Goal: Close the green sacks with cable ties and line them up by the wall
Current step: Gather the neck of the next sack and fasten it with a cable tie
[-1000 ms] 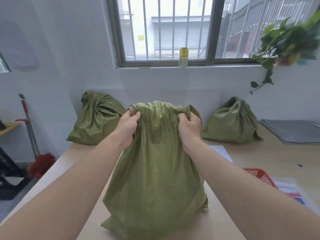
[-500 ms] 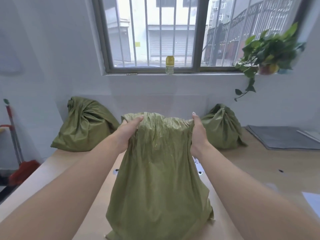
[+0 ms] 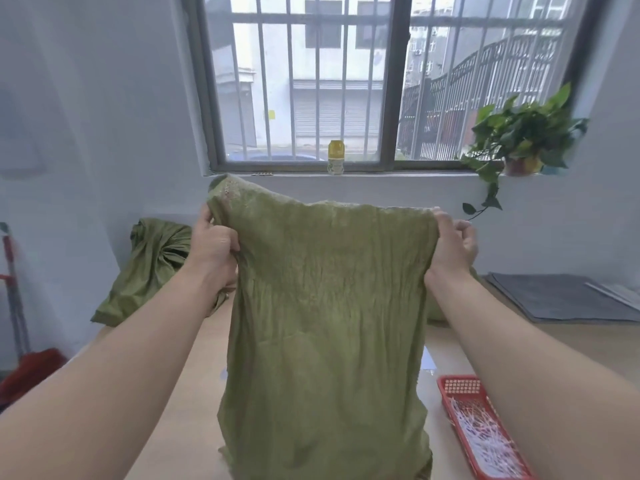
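Note:
A green woven sack (image 3: 325, 323) stands on the table in front of me, its top edge stretched out wide and flat. My left hand (image 3: 213, 249) grips the sack's top left corner. My right hand (image 3: 452, 245) pinches the top right corner. A closed green sack (image 3: 149, 268) leans against the wall at the back left. Another green sack (image 3: 434, 311) behind my right forearm is almost wholly hidden. A red basket (image 3: 450, 388) of white cable ties (image 3: 485, 441) lies at the lower right.
The wooden table (image 3: 187, 393) runs up to the wall below a barred window. A yellow bottle (image 3: 336, 157) and a potted plant (image 3: 523, 140) stand on the sill. Grey mats (image 3: 561, 299) lie at the back right. A red broom (image 3: 20, 341) leans left of the table.
Both hands have moved apart and upward, spreading the bunched sack mouth into a wide flat edge. The view has tilted, bringing the red basket back into sight.

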